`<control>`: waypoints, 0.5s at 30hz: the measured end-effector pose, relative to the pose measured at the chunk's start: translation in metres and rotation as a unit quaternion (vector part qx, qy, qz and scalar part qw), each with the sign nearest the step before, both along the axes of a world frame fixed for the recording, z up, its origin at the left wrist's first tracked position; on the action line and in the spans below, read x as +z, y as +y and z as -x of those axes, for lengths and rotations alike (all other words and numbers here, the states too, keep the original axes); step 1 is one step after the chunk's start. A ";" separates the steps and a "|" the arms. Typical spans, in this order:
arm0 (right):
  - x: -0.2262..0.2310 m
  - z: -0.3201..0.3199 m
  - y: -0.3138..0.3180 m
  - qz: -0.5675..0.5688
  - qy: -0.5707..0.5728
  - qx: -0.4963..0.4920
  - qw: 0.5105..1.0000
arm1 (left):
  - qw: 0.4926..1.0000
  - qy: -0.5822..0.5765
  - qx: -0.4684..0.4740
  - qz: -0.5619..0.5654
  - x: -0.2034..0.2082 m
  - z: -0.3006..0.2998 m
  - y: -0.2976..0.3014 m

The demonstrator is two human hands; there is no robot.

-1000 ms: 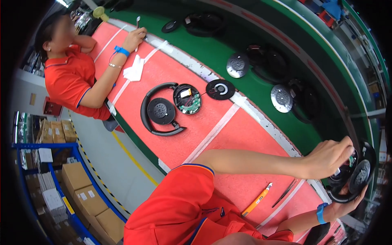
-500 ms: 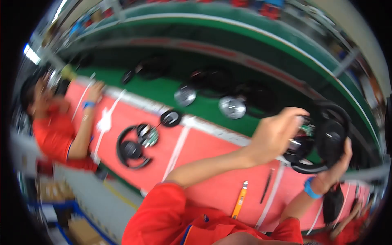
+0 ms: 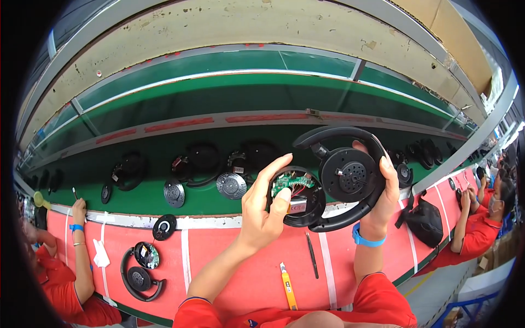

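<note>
Above the near edge of the green belt, I hold black over-ear headphones (image 3: 350, 176) with both hands. My left hand (image 3: 262, 210) grips the left ear cup, its thumb over the rim. That cup is uncovered and shows a green circuit board (image 3: 295, 180), thin wires and a white-labelled block (image 3: 298, 207). My right hand (image 3: 383, 202), with a blue wristband, wraps around the headband and the other cup from the right. That cup's perforated round plate faces me, a small connector at its middle. Part of the right fingers is hidden behind the headphones.
On the pink mat lie a yellow cutter knife (image 3: 288, 287), a dark tweezer-like tool (image 3: 311, 255) and another opened headphone (image 3: 139, 277). Headphones with silver discs (image 3: 231, 186) line the green belt (image 3: 208, 208). Co-workers sit left and right; a black bag (image 3: 425, 223) is at right.
The view has swung to the right and steadied, so the headphones now appear near the middle. Both hands still hold them, and the left thumb now lies over the opened cup.
</note>
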State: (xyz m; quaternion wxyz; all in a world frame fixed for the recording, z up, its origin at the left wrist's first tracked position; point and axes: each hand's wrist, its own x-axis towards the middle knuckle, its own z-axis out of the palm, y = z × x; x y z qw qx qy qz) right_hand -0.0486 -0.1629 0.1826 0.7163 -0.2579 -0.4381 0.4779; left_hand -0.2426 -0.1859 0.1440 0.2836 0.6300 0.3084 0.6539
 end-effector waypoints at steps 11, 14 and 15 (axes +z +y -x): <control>0.005 0.002 -0.003 0.010 -0.024 -0.020 0.999 | 0.997 0.050 0.036 -0.038 0.002 0.001 0.001; 0.006 0.000 -0.004 0.011 -0.031 -0.024 0.999 | 0.997 0.059 0.031 -0.032 0.004 0.000 0.000; 0.006 0.000 -0.004 0.011 -0.031 -0.024 0.999 | 0.997 0.059 0.030 -0.031 0.004 0.000 0.000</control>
